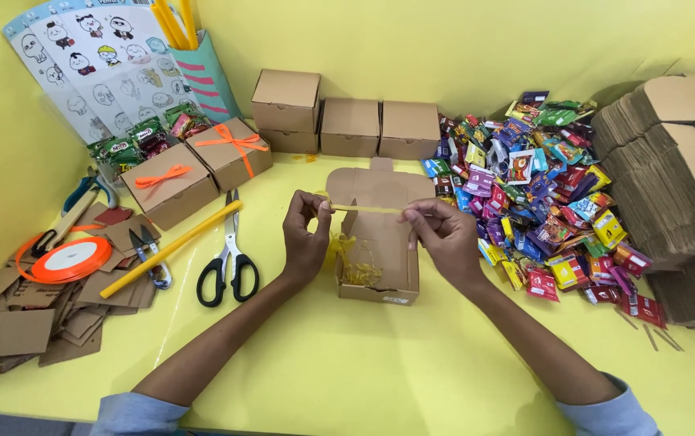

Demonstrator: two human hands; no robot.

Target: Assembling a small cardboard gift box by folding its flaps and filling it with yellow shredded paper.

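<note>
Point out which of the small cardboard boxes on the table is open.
The box directly between the left hand and right hand: its lid is up, yellow shreds inside. All others are shut.

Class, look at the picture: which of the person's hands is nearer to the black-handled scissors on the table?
The left hand. It holds one end of a yellow strip just right of the scissors. The right hand holds the other end, beyond the open cardboard box, much farther away.

I see the left hand (pixel 305 239) and right hand (pixel 444 234) pinching a yellow strip (pixel 366 209) taut between them above an open cardboard box (pixel 378 250) holding yellow shreds; scissors (pixel 228 257) lie left, a heap of candy packets (pixel 537 194) right.
</note>
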